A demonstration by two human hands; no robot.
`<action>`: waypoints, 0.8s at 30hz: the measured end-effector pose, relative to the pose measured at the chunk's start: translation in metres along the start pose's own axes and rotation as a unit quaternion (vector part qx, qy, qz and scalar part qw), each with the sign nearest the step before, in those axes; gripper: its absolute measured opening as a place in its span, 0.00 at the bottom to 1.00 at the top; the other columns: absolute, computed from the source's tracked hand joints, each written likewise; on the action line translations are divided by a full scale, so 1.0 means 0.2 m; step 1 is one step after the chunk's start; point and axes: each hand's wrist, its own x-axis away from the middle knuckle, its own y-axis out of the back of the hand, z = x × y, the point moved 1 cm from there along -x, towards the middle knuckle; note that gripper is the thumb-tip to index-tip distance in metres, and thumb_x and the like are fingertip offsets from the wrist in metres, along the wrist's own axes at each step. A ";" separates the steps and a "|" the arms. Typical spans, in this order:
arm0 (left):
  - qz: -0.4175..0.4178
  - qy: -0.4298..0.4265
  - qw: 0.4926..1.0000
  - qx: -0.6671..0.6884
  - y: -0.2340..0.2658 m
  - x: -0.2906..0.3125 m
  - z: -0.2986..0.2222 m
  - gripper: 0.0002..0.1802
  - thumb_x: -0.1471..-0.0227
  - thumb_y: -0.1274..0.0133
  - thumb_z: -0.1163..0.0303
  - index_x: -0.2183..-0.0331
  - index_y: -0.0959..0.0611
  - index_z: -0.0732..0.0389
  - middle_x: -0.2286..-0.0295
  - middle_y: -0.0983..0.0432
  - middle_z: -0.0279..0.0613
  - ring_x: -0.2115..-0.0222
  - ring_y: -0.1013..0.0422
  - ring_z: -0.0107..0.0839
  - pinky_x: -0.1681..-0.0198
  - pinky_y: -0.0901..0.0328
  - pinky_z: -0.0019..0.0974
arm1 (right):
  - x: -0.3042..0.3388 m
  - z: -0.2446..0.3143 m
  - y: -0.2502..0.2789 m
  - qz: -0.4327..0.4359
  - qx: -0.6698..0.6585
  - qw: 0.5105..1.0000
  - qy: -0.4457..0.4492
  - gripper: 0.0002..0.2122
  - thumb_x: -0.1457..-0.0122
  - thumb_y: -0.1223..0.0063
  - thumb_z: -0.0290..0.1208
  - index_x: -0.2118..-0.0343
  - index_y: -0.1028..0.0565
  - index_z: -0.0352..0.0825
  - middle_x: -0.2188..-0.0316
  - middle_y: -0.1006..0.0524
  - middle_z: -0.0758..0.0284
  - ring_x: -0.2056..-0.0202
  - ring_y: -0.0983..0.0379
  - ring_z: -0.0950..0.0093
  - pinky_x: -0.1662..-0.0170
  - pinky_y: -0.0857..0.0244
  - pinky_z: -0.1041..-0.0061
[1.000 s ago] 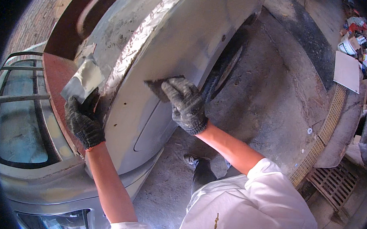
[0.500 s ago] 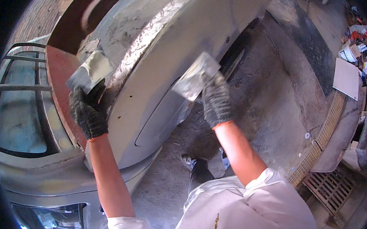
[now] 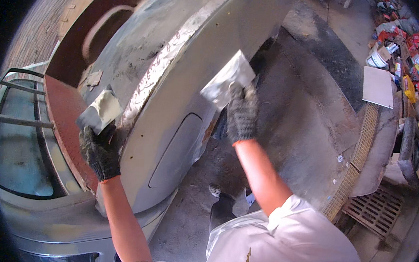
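Observation:
Both my hands wear dark grey knitted gloves with orange cuffs. My left hand grips a flat putty plate bearing a lump of cream-coloured putty, held over the open edge of a grey car body. In my right hand is a broad, thin putty spreader, its face smeared whitish. It lies over the outer side of the long grey body panel; I cannot tell whether it touches. My fingertips are partly hidden behind both tools. Below the spreader, a rounded flap outline shows in the panel.
A bare, shiny strip runs along the panel's upper edge. Reddish-brown metal and a rear window are at left. At right are a white board, floor grating, a yellow drain strip and piled containers.
My view has shifted, so the car sits lower in it. The spreader in my right hand has moved farther up along the panel, away from the flap. My left hand keeps its hold.

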 end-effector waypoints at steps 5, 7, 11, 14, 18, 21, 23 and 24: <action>-0.027 -0.164 0.950 -0.266 0.02 0.02 0.03 0.22 0.57 0.33 0.58 0.60 0.15 0.61 0.60 0.23 0.53 0.57 0.29 0.51 0.49 0.36 0.45 | -0.43 0.08 0.02 0.056 0.229 0.945 0.228 0.16 0.38 0.52 0.38 0.57 0.24 0.30 0.62 0.23 0.49 0.55 0.27 0.54 0.49 0.34 0.61; -0.040 -0.138 0.971 -0.193 0.00 0.02 0.04 0.25 0.57 0.32 0.55 0.60 0.16 0.62 0.60 0.23 0.54 0.56 0.29 0.51 0.48 0.37 0.45 | -0.53 0.11 -0.02 0.064 0.328 0.915 0.224 0.13 0.39 0.53 0.35 0.59 0.22 0.32 0.61 0.23 0.51 0.54 0.28 0.56 0.49 0.34 0.62; -0.042 0.033 0.997 0.056 -0.02 0.06 0.08 0.35 0.59 0.31 0.52 0.55 0.21 0.66 0.59 0.23 0.55 0.53 0.30 0.50 0.47 0.36 0.44 | -0.58 0.13 -0.10 0.029 0.326 0.862 0.387 0.11 0.43 0.51 0.30 0.59 0.23 0.36 0.62 0.23 0.55 0.57 0.28 0.57 0.51 0.33 0.61; -0.032 -0.092 0.983 -0.154 0.02 0.08 0.09 0.37 0.59 0.30 0.56 0.52 0.24 0.69 0.56 0.24 0.54 0.51 0.30 0.47 0.47 0.36 0.41 | -0.56 0.12 -0.18 0.006 0.284 0.876 0.389 0.12 0.44 0.52 0.27 0.57 0.23 0.37 0.62 0.24 0.56 0.58 0.28 0.56 0.51 0.33 0.61; -0.001 -0.091 0.995 -0.051 0.03 0.08 0.09 0.36 0.59 0.30 0.61 0.51 0.26 0.69 0.53 0.27 0.54 0.51 0.31 0.46 0.48 0.34 0.42 | -0.44 0.12 -0.27 0.008 0.316 0.849 0.423 0.14 0.45 0.50 0.26 0.55 0.25 0.33 0.62 0.25 0.54 0.60 0.28 0.55 0.53 0.33 0.60; 0.028 -0.023 0.999 -0.032 0.05 0.07 0.07 0.34 0.56 0.32 0.68 0.49 0.29 0.67 0.53 0.30 0.52 0.51 0.30 0.44 0.51 0.30 0.42 | -0.41 0.14 -0.22 0.049 0.274 0.863 0.421 0.14 0.45 0.49 0.24 0.55 0.25 0.31 0.62 0.25 0.53 0.59 0.27 0.54 0.53 0.32 0.59; 0.031 -0.098 0.970 -0.219 0.07 0.07 0.03 0.32 0.54 0.34 0.72 0.48 0.29 0.65 0.52 0.30 0.49 0.51 0.30 0.42 0.52 0.29 0.41 | -0.46 0.16 -0.14 0.070 0.227 0.884 0.404 0.13 0.45 0.49 0.24 0.56 0.25 0.29 0.61 0.24 0.53 0.59 0.27 0.55 0.53 0.32 0.60; 0.017 -0.130 0.959 -0.252 0.08 0.07 0.03 0.31 0.54 0.34 0.73 0.49 0.29 0.64 0.53 0.30 0.49 0.51 0.30 0.42 0.52 0.29 0.40 | -0.50 0.17 -0.12 0.064 0.249 0.878 0.403 0.13 0.45 0.49 0.25 0.56 0.25 0.29 0.61 0.24 0.53 0.59 0.27 0.55 0.53 0.32 0.60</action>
